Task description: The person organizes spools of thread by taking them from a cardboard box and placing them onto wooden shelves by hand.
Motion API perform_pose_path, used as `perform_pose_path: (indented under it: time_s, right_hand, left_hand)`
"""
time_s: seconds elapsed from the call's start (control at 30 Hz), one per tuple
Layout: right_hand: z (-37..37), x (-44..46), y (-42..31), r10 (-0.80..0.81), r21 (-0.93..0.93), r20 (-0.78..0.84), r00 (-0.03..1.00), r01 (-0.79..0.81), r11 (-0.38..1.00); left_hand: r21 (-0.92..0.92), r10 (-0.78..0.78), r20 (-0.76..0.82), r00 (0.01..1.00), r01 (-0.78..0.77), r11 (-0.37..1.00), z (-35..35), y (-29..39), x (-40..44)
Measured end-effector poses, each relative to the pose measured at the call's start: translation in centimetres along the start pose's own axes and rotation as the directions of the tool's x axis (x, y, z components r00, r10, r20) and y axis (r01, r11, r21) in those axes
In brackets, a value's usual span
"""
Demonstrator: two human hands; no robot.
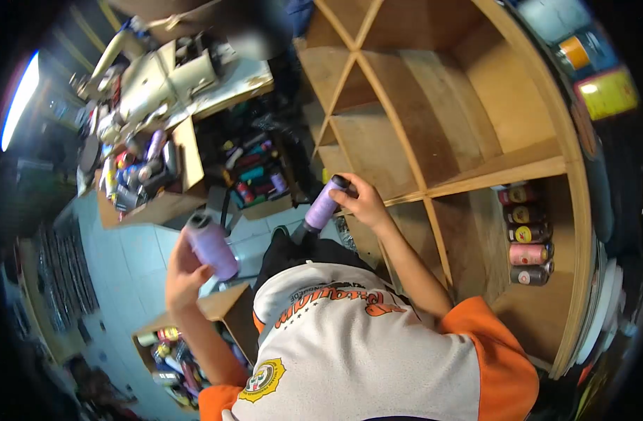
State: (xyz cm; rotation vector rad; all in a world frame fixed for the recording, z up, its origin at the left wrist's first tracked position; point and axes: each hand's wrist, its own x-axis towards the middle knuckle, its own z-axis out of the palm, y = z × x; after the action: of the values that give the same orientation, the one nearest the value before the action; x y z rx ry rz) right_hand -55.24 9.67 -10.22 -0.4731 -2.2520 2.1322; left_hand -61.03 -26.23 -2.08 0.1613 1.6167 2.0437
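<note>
My left hand (pixel 186 275) is closed around the side of a thick purple thread spool (pixel 213 249), slightly blurred and held tilted. In my right hand (pixel 363 203) is a slimmer lilac thread spool (pixel 323 208) with dark ends, gripped between thumb and fingers near its upper end. The two spools are apart, both in front of my body. Close to my right arm stands a wooden shelf (pixel 427 195) divided into compartments. One of its compartments holds a row of several thread spools (pixel 528 234), among them dark brown ones and a pink one.
A cardboard box (pixel 190 151) full of mixed spools stands at the left, below a table with a sewing machine (pixel 146 88). Another box of spools (pixel 255 172) lies on the floor ahead. A third box (pixel 227 309) sits beside my left arm. Tiled floor (pixel 136 242) shows between them.
</note>
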Motion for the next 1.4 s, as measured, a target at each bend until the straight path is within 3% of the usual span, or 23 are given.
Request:
perform_pose_path:
  time_s: [0.1, 0.17, 0.27, 0.4, 0.43, 0.53, 0.57, 0.6, 0.67, 0.7, 0.8, 0.83, 0.9, 0.97, 1.07, 1.1, 1.2, 1.33, 1.4]
  right_hand:
    - [-1.6, -1.0, -0.5, -0.015, -0.003, -0.096, 0.995, 0.014, 1.000]
    - [-1.8, -2.4, -0.3, -0.012, 0.105, -0.164, 0.986, 0.030, 0.994]
    - [-1.6, -4.9, -1.1, 0.001, 0.049, -0.373, 0.928, 0.019, 0.999]
    - [-0.6, -7.4, -1.6, 0.079, 0.077, -0.562, 0.824, -0.043, 0.996]
    - [0.2, -7.4, -1.5, 0.012, 0.069, -0.641, 0.768, 0.042, 0.997]
    - [2.8, -7.9, -3.5, 0.141, 0.227, -0.755, 0.640, 0.054, 0.972]
    - [3.2, -8.2, -1.9, -0.004, 0.027, -0.788, 0.615, 0.042, 0.999]
    - [4.0, -8.3, -2.2, 0.170, 0.121, -0.808, 0.564, -0.125, 0.985]
    - [6.1, -8.0, -2.3, 0.079, 0.158, -0.874, 0.479, 0.125, 0.980]
    - [6.7, -8.0, -2.3, 0.062, 0.132, -0.903, 0.425, 0.137, 0.982]
    - [9.3, -8.2, -2.0, 0.057, 0.101, -0.963, 0.263, 0.155, 0.983]
    - [10.0, -8.4, -1.9, 0.070, 0.105, -0.974, 0.215, 0.155, 0.982]
    - [12.0, -8.3, -1.3, 0.085, 0.106, -0.990, 0.116, 0.187, 0.977]
    - [13.3, -8.5, -0.7, 0.154, 0.169, -0.984, 0.088, 0.193, 0.966]
    - [14.8, -8.7, -0.4, 0.211, 0.215, -0.977, 0.040, 0.203, 0.955]
    - [15.2, -8.6, -0.5, 0.194, 0.190, -0.981, 0.006, 0.229, 0.955]
    - [16.0, -8.9, 0.0, 0.201, 0.185, -0.979, -0.041, 0.243, 0.952]
    - [15.8, -8.7, -1.4, 0.188, 0.166, -0.980, -0.059, 0.274, 0.947]
    - [16.0, -9.0, -1.7, 0.179, 0.163, -0.983, -0.049, 0.237, 0.958]
  left_hand:
    - [-0.086, 0.039, 0.305, 0.951, -0.014, 0.996, 8.5, 1.4, 10.4]
    - [-0.096, 0.049, 0.508, 0.860, 0.000, 0.995, 14.3, 2.2, 15.7]
    - [-0.040, 0.097, 0.695, 0.712, -0.097, 0.995, 23.0, 4.0, 21.3]
    - [-0.075, 0.246, 0.805, 0.540, -0.319, 0.945, 33.9, 2.6, 28.1]
    - [-0.077, 0.283, 0.826, 0.488, -0.399, 0.914, 36.7, 1.8, 29.6]
    - [-0.074, 0.373, 0.860, 0.348, -0.638, 0.766, 44.0, -1.5, 32.1]
    - [-0.078, 0.400, 0.867, 0.298, -0.712, 0.698, 45.8, -2.5, 32.6]
    - [-0.090, 0.364, 0.874, 0.322, -0.629, 0.772, 47.4, -3.6, 32.9]
    - [-0.098, 0.276, 0.893, 0.356, -0.444, 0.890, 50.4, -5.9, 33.2]
    - [-0.128, 0.341, 0.888, 0.308, -0.547, 0.827, 51.9, -7.0, 33.8]
    - [-0.163, 0.361, 0.890, 0.279, -0.545, 0.823, 55.3, -9.3, 34.5]
    - [-0.142, 0.377, 0.883, 0.279, -0.608, 0.781, 56.8, -10.1, 34.8]
    - [-0.173, 0.358, 0.895, 0.265, -0.533, 0.828, 57.8, -11.4, 35.2]
    - [-0.209, 0.346, 0.899, 0.269, -0.430, 0.878, 57.6, -10.5, 33.8]
    - [-0.150, 0.417, 0.870, 0.262, -0.665, 0.731, 58.3, -10.6, 33.7]
    - [-0.117, 0.404, 0.863, 0.304, -0.657, 0.745, 59.0, -10.8, 33.6]
    - [-0.118, 0.410, 0.865, 0.290, -0.676, 0.727, 59.1, -11.9, 34.2]
    - [0.072, 0.341, 0.878, 0.336, -0.798, 0.599, 59.5, -12.2, 34.5]
    - [0.075, 0.384, 0.876, 0.292, -0.869, 0.490, 59.0, -12.2, 34.4]
